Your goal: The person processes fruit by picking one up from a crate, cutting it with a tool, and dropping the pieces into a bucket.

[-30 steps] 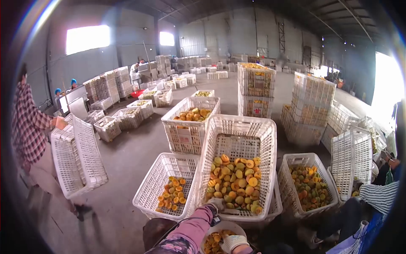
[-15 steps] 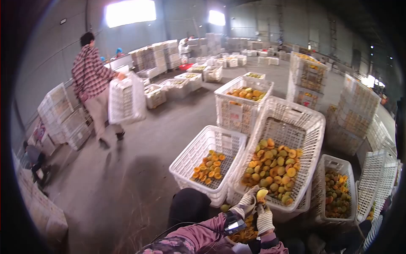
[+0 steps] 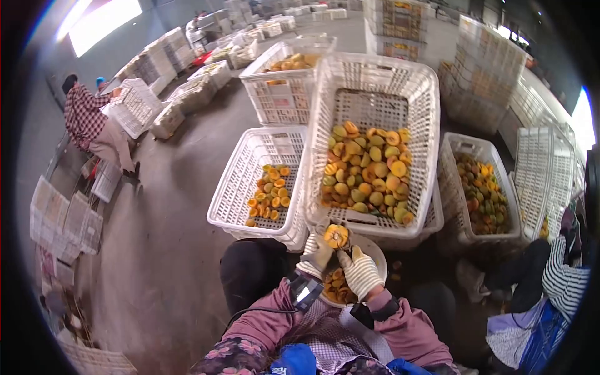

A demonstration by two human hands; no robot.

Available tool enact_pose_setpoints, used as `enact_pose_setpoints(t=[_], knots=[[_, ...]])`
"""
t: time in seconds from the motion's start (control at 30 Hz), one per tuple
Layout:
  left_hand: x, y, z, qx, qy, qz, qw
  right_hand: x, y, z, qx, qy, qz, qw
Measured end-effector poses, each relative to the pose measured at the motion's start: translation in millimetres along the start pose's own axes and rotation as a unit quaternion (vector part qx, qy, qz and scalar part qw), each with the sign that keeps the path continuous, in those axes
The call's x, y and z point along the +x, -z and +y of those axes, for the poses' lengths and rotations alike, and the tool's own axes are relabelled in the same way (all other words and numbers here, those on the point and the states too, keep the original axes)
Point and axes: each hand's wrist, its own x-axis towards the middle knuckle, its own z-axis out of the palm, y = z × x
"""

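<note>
My left hand (image 3: 316,256) and my right hand (image 3: 360,271), both in white knit gloves, meet over a white bowl (image 3: 373,245) of cut fruit pieces in my lap. Between their fingertips they hold a yellow-orange fruit half (image 3: 336,236), cut face up. Just beyond it a tilted white crate (image 3: 417,81) holds a heap of yellow-green fruit (image 3: 367,173). To its left, a lower white crate (image 3: 236,187) has a small pile of orange fruit halves (image 3: 269,195).
A third crate (image 3: 449,187) of mixed fruit stands to the right, beside a seated person in a striped sleeve (image 3: 562,279). A person in a plaid shirt (image 3: 87,122) carries a crate at far left. Stacked crates (image 3: 487,69) fill the concrete floor behind.
My view has tilted down and closer. Both hands have lifted the fruit from the crate's edge to above the bowl, and it now shows its cut face. The plaid-shirted person walked further left.
</note>
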Motion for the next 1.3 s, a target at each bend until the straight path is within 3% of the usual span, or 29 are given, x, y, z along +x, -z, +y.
enact_pose_setpoints(t=[0.07,0.1,0.2,0.23,0.33,0.4,0.47,0.53,0.6,0.63,0.67,0.73,0.77,0.87,0.93,1.0,1.07,1.13,1.17,1.2,1.23,1.27,1.3], knots=[[-3.9,-21.9,-8.8,0.043,-0.057,0.079,0.994,3.5,-4.7,7.3,0.049,0.008,0.024,0.998],[-4.3,-22.1,-10.4,0.166,-0.077,0.184,0.966,5.5,-5.3,9.6,0.094,0.027,0.045,0.994],[-5.6,-42.4,-12.2,0.254,-0.065,0.144,0.954,6.0,-4.2,4.7,0.049,0.023,0.042,0.998],[-8.7,-42.7,-15.8,0.346,-0.095,0.169,0.918,5.3,-6.1,4.5,0.045,0.019,0.047,0.998],[-9.8,-45.3,-11.8,0.24,-0.042,0.229,0.943,2.2,-7.7,0.8,0.048,0.006,0.044,0.998],[-6.7,-58.3,-12.2,0.24,-0.019,0.256,0.936,0.4,-7.7,-1.8,0.041,-0.011,0.038,0.998],[-4.1,-58.2,-19.2,0.293,-0.115,0.339,0.887,0.1,-8.9,-3.2,-0.001,-0.002,0.035,0.999],[-11.5,-62.4,-19.8,0.31,-0.12,0.349,0.876,-2.2,-11.3,-3.0,-0.019,0.009,0.041,0.999],[-22.0,-65.6,-18.1,0.382,-0.151,0.196,0.89,-3.2,-9.1,-7.3,-0.037,0.019,0.05,0.998],[-18.3,-61.8,-21.0,0.434,-0.201,0.209,0.853,-4.5,-5.5,-11.3,-0.038,0.019,0.036,0.998],[-19.8,-58.5,-17.3,0.438,-0.195,0.208,0.853,-5.3,-3.8,-14.1,-0.038,0.018,0.022,0.999],[-24.5,-53.8,-7.3,0.586,-0.208,0.123,0.774,-3.5,-12.7,-6.6,-0.018,0.007,0.012,1.0],[-24.8,-54.7,-5.1,0.591,-0.198,0.12,0.773,-1.7,-19.3,-0.6,0.031,0.025,-0.002,0.999],[-18.3,-58.4,-1.1,0.39,-0.174,0.235,0.873,-1.5,-32.7,7.9,0.108,0.039,-0.045,0.992],[-22.0,-33.8,2.3,0.516,-0.261,0.238,0.78,-4.5,-39.8,9.1,0.287,0.022,-0.078,0.954],[-18.4,-56.2,-1.0,0.421,-0.2,0.229,0.855,-2.2,-41.4,12.1,0.275,0.013,-0.078,0.958],[-18.3,-63.9,-2.4,0.417,-0.18,0.255,0.854,-0.3,-36.8,10.5,0.169,0.03,-0.108,0.979],[-19.6,-62.1,0.7,0.446,-0.148,0.208,0.858,-8.7,-30.9,6.9,0.239,0.01,-0.139,0.961],[-13.7,-62.9,2.6,0.563,-0.169,0.033,0.809,-12.8,-26.1,3.9,0.302,-0.007,-0.168,0.938],[-13.0,-65.7,4.5,0.563,-0.169,0.032,0.808,-15.8,-23.2,3.0,0.363,-0.024,-0.196,0.911],[-14.1,-69.3,6.7,0.545,-0.067,0.045,0.834,-10.8,-37.6,16.1,0.41,-0.092,-0.268,0.867],[-15.1,-72.9,9.1,0.52,0.034,0.058,0.851,-13.9,-13.3,5.4,0.493,-0.2,-0.36,0.767],[-14.1,-74.4,12.6,0.493,0.086,0.077,0.862,-21.4,0.5,-1.9,0.498,-0.201,-0.367,0.76]])
